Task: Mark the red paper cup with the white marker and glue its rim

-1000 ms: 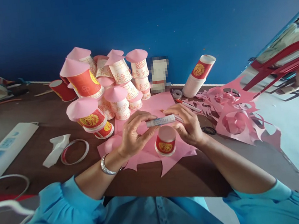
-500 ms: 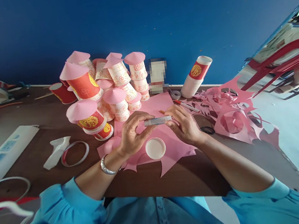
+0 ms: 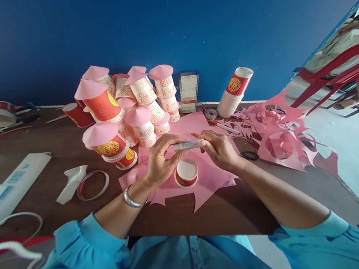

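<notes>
A small whitish tube [image 3: 187, 145] with blue print lies level between my two hands, above the pink paper [image 3: 209, 170]. My left hand [image 3: 162, 158] pinches its left end between thumb and fingers; a silver bracelet is on that wrist. The fingers of my right hand [image 3: 219, 149] are closed round the tube's right end. Just below the tube, a short red cup [image 3: 186, 173] with a whitish round top stands on the pink paper. To the left are stacked cups [image 3: 144, 91] topped with pink paper cones [image 3: 100, 134].
A leaning cup stack [image 3: 235, 91] stands by the blue wall. Pink paper scraps [image 3: 281, 144] cover the right side, near a red-and-white pen [image 3: 226, 127] and a black ring [image 3: 249, 156]. A tape roll [image 3: 93, 185] lies left; a red chair [image 3: 343, 68] stands beyond the right edge.
My right hand has closed further round the tube's right end. The view has shifted slightly, and the red side of the short cup now shows.
</notes>
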`<control>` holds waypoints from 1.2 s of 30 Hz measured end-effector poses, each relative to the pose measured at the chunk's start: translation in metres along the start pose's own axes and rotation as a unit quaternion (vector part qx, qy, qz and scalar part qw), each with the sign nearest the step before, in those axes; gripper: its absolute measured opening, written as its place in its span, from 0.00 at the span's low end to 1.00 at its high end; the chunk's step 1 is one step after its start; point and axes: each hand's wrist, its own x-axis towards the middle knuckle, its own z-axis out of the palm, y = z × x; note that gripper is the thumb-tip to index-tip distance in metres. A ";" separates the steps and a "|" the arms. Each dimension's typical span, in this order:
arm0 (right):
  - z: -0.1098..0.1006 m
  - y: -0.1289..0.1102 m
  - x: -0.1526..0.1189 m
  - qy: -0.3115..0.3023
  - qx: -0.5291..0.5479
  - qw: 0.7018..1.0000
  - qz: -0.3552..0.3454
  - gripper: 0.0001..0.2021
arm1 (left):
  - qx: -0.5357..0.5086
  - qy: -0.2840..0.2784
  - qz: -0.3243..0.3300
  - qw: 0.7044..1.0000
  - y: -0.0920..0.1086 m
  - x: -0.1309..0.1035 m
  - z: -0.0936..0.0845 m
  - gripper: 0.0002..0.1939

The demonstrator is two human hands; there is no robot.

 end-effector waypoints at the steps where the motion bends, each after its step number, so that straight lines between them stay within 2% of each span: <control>1: 0.000 0.000 0.000 -0.002 0.011 1.000 0.010 0.34 | 0.002 0.000 0.000 1.000 0.000 0.000 0.000 0.07; 6: -0.001 0.002 -0.002 -0.008 0.071 0.997 0.033 0.34 | 0.019 0.005 0.004 1.000 0.000 0.001 -0.001 0.07; 14: 0.003 -0.002 -0.002 -0.005 0.066 0.995 0.072 0.36 | 0.037 0.001 0.028 0.999 0.003 0.002 0.000 0.07; 23: 0.005 -0.002 -0.001 -0.009 0.188 0.977 0.102 0.35 | 0.061 0.005 0.045 0.997 0.006 0.004 -0.001 0.09; 26: 0.007 -0.002 -0.002 -0.006 0.199 0.973 0.116 0.34 | 0.067 0.000 0.049 0.997 0.006 0.004 -0.001 0.08; 29: 0.008 -0.002 -0.002 0.001 0.202 0.972 0.120 0.34 | 0.061 -0.004 0.038 0.997 0.006 0.003 -0.001 0.07; 36: 0.003 -0.004 -0.001 -0.028 0.169 0.979 0.114 0.36 | 0.041 0.001 -0.017 0.999 0.002 0.001 -0.001 0.07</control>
